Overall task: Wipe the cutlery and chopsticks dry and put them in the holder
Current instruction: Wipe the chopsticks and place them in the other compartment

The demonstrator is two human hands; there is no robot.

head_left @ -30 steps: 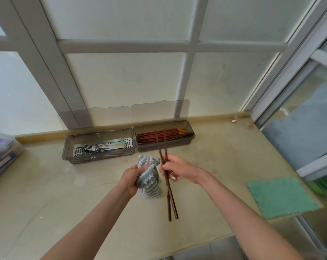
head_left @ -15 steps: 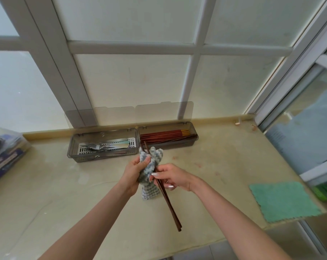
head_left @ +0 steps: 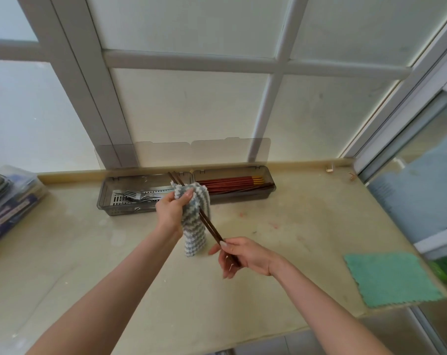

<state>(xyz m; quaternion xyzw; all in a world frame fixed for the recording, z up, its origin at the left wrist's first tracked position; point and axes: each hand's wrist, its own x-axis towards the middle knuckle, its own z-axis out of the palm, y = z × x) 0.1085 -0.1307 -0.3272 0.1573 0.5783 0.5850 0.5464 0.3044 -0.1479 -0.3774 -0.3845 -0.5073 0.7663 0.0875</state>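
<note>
My left hand (head_left: 171, 210) grips a grey-and-white zigzag cloth (head_left: 194, 221) wrapped round the upper part of a pair of dark brown chopsticks (head_left: 211, 228). Their tips stick out above the cloth. My right hand (head_left: 242, 256) pinches the chopsticks' lower end. Behind, against the window, a smoky clear holder (head_left: 107, 190) stands with its lid up. Several forks (head_left: 137, 196) lie in its left compartment and several red-brown chopsticks (head_left: 232, 181) in its right compartment.
A green cloth (head_left: 390, 278) lies at the counter's right front edge. Stacked packages (head_left: 9, 201) sit at the far left. The frosted window frame rises right behind the holder. Two small metal clips (head_left: 330, 168) lie at the back right corner.
My right hand slid down and back to the chopsticks' lower end, drawing them through the cloth. My left hand rose slightly with the cloth, and the chopsticks now tilt up to the left.
</note>
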